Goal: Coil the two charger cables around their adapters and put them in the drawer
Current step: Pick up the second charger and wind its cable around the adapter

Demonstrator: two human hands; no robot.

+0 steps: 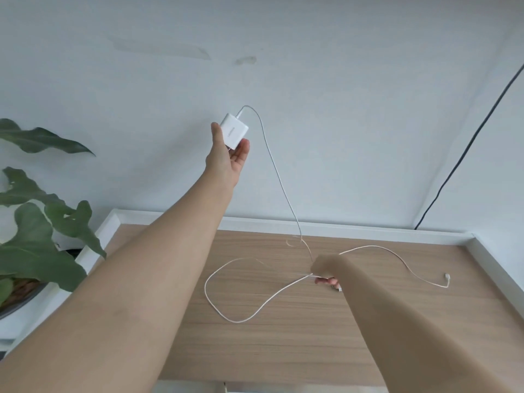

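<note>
Hanging from the raised adapter (pixel 234 131), the white cable (pixel 279 177) drops from the adapter's upper corner, arcs to the right of the left hand (pixel 229 154) and falls to the wooden tabletop (pixel 283 350). The adapter is a white square block, held well above the tabletop against the pale wall (pixel 312 66). The left hand grips it between the thumb on its left side and the fingers cupped beneath and to its right; the palm faces right and upward. The left arm is extended nearly straight, forward and up.

Below and to the right of that hand, the right hand (pixel 326 272) sits low on the tabletop, knuckles up, fingers curled around the cable where strands cross. How many strands pass through the grip cannot be told. The right forearm runs in from the lower right corner, in shadow.

Left of the right hand the cable forms a wide loop lying flat on the wood. Right of the right hand another length arcs outward and ends in a small connector (pixel 447 277) resting on the tabletop, well apart from the hand.

A white raised rim (pixel 368 228) borders the tabletop at the back and sides. Far left of the left arm stands a leafy plant (pixel 42 222). A black cord (pixel 467 146) runs down the wall at far right.
</note>
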